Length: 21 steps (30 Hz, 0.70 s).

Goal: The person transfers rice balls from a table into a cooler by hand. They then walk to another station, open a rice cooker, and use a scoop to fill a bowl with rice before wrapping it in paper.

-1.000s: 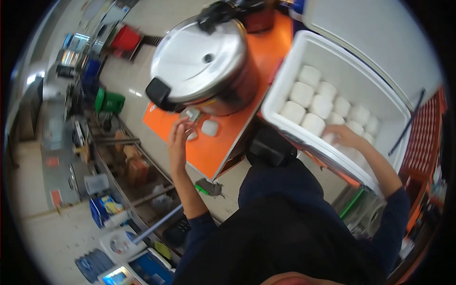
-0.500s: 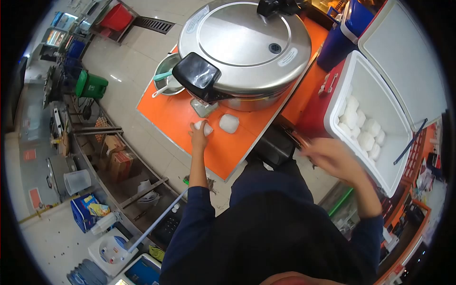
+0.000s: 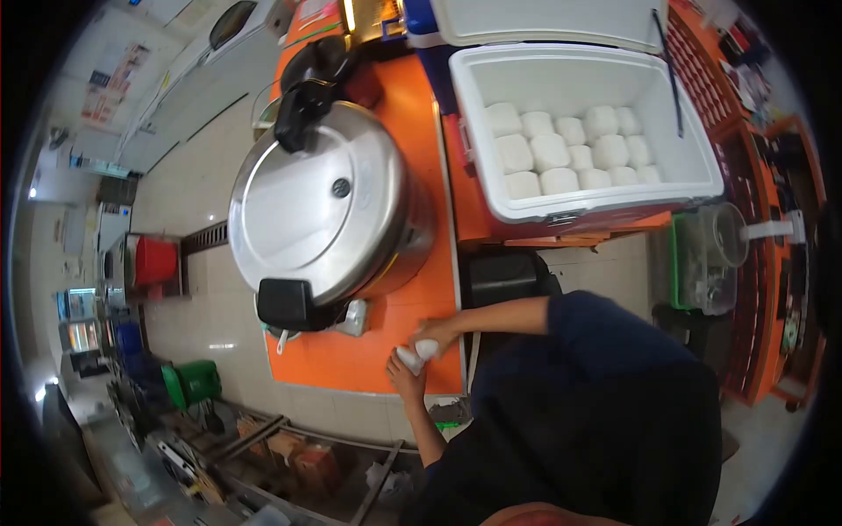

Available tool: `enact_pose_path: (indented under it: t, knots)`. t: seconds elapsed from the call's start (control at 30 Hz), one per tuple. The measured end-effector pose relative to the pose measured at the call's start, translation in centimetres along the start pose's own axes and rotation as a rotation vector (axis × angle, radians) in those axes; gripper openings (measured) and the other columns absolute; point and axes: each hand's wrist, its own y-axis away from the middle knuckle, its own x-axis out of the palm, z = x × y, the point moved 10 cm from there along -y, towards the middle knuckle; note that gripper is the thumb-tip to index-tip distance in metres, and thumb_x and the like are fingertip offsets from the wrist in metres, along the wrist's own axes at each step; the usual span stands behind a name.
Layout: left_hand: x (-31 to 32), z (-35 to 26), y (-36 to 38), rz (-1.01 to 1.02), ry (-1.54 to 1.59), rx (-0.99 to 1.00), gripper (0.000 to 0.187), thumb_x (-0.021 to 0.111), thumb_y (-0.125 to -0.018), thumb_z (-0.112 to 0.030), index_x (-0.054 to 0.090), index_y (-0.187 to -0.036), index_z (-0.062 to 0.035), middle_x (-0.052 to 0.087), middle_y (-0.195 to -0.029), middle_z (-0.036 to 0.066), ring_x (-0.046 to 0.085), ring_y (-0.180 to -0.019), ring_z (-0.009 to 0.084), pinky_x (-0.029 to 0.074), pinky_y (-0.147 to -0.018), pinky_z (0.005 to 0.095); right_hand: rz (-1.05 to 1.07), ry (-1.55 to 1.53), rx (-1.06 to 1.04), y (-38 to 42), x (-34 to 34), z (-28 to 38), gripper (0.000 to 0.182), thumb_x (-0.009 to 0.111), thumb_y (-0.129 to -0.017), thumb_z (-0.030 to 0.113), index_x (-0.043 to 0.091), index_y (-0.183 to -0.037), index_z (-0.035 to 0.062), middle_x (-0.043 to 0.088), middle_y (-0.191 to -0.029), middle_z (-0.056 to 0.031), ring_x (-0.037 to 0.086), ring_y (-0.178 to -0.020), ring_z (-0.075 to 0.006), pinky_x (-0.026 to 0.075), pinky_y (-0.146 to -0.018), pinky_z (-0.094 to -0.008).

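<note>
Over the near end of the orange table, my two hands are close together. My left hand has its fingers closed round a white rounded pack. Coming in from the right, my right hand grips a second white pack, which touches or nearly touches the first. What is inside the packs cannot be made out. A small clear bag or container lies beside the big steel cooker, whose lid is closed.
An open cooler box stands to the right, holding several similar white packs. A black bin sits below it. Clear plastic tubs are farther right. A white handle pokes out beside the cooker.
The view has turned toward the cooler. My right hand has come from beside the cooler to the table and taken hold of a pack. My left hand still holds its pack.
</note>
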Motion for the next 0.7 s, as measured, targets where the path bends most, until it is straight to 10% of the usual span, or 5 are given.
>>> enact_pose_path:
  t: [0.1, 0.27, 0.5, 0.7]
  knots:
    - [1.1, 0.2, -0.4, 0.018, -0.027, 0.032, 0.088, 0.080, -0.059, -0.024, 0.037, -0.133, -0.0009, 0.045, -0.123, 0.022, 0.044, -0.112, 0.0431, 0.041, -0.093, 0.0523, 0.217, -0.656, -0.162, 10.0, -6.0, 11.5, 0.062, 0.070, -0.069, 0.015, 0.047, -0.127, 0.0136, 0.050, -0.118, -0.0155, 0.043, -0.119, -0.0324, 0.034, -0.101, -0.0457]
    - [5.3, 0.2, -1.1, 0.174, 0.239, 0.015, 0.086, 0.080, -0.056, -0.017, 0.037, -0.128, 0.0001, 0.046, -0.120, 0.021, 0.047, -0.110, 0.0387, 0.042, -0.093, 0.0480, -0.106, -0.191, -0.506, 29.7, -27.2, 25.8, 0.056, 0.071, -0.068, 0.014, 0.054, -0.122, 0.0060, 0.049, -0.125, -0.0166, 0.045, -0.118, -0.0360, 0.033, -0.103, -0.0454]
    - [2.1, -18.9, -2.3, 0.686, 0.906, -0.056, 0.087, 0.079, -0.058, -0.011, 0.036, -0.133, -0.0042, 0.044, -0.122, 0.011, 0.045, -0.119, 0.0254, 0.039, -0.101, 0.0361, -0.367, 0.262, 0.566, 43.2, -38.6, 4.3, 0.070, 0.074, -0.070, 0.023, 0.041, -0.132, 0.0151, 0.055, -0.110, -0.0195, 0.054, -0.104, -0.0310, 0.040, -0.092, -0.0411]
    - [-11.8, -38.9, -4.5, 0.861, 0.984, 0.489, 0.093, 0.077, -0.057, -0.015, 0.033, -0.138, -0.0049, 0.045, -0.125, 0.010, 0.046, -0.118, 0.0221, 0.038, -0.098, 0.0347, -0.199, 0.430, 0.622, 44.7, -31.8, -12.0, 0.068, 0.075, -0.076, 0.026, 0.040, -0.135, 0.0241, 0.048, -0.121, -0.0219, 0.050, -0.112, -0.0385, 0.041, -0.091, -0.0486]
